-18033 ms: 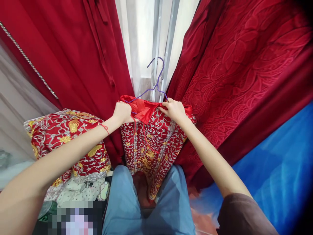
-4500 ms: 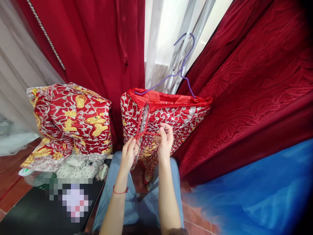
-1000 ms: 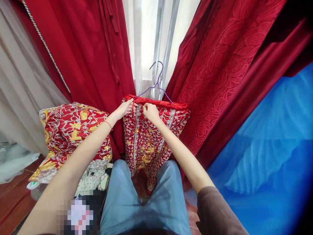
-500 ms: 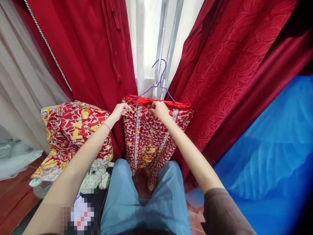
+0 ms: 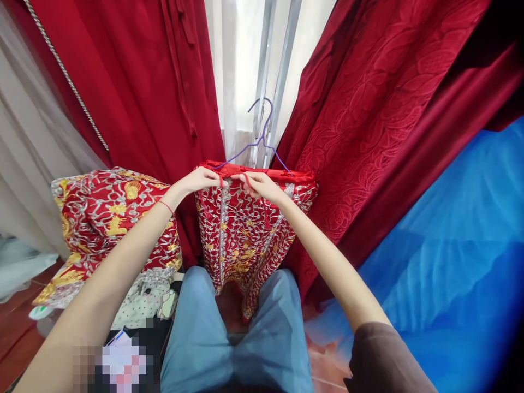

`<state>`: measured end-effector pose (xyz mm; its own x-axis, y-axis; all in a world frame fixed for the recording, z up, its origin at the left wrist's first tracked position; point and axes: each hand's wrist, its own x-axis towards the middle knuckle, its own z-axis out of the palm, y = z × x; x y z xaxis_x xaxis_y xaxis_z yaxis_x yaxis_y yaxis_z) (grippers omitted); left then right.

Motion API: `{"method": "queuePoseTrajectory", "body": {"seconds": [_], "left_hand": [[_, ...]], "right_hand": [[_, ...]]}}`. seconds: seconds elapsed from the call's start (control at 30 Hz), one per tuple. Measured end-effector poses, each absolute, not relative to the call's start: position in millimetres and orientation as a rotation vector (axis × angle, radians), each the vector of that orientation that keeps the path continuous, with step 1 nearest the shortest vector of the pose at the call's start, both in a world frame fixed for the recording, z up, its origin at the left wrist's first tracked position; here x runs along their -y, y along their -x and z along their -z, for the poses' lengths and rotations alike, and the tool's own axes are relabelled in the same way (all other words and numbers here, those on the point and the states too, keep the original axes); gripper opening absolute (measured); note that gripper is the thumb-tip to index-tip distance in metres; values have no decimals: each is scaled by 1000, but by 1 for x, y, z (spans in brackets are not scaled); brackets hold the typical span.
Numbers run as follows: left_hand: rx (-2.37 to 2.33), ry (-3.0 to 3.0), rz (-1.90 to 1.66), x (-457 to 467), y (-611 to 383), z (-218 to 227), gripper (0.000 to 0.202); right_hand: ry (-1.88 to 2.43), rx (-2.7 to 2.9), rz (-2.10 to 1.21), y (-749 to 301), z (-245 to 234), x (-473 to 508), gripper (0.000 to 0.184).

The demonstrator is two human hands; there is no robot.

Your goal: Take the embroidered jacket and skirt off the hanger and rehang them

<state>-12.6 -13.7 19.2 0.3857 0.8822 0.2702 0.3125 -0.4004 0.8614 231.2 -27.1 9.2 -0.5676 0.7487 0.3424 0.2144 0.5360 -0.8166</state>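
A red embroidered skirt (image 5: 245, 234) with silver and gold stitching hangs in front of my knees. The purple wire hanger (image 5: 262, 139) reaches into its plain red waistband (image 5: 298, 176), hook upward. My left hand (image 5: 203, 179) pinches a thin red ribbon (image 5: 221, 180) at the left front of the waistband. Close beside it, my right hand (image 5: 262, 185) has the ribbon looped between thumb and fingers. One ribbon end seems to dangle below the right hand. The two hands' fingertips almost meet.
A matching embroidered garment (image 5: 118, 213) lies to the left, over a pile with dotted cloth (image 5: 137, 308). Dark red gowns (image 5: 180, 82) hang on both sides. Behind the hanger stand metal poles (image 5: 272, 71). Blue tulle fabric (image 5: 442, 262) spreads at the right.
My right hand has moved left, closer to the left hand, and its fingers now point left. The ribbon shows more clearly in both hands. The whole view has shifted slightly.
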Motion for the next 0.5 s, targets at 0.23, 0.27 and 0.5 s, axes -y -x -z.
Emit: {"method": "queuePoseTrajectory", "body": {"seconds": [0.23, 0.27, 0.5], "left_hand": [[-1084, -2138, -728, 19, 8, -19, 20], [-1079, -2161, -672, 18, 9, -21, 20], [-1020, -2093, -579, 22, 15, -24, 24]], "right_hand": [[759, 2195, -215, -202, 10, 24, 26], [770, 2230, -141, -200, 12, 26, 25], [735, 2320, 119, -198, 15, 35, 28]]}}
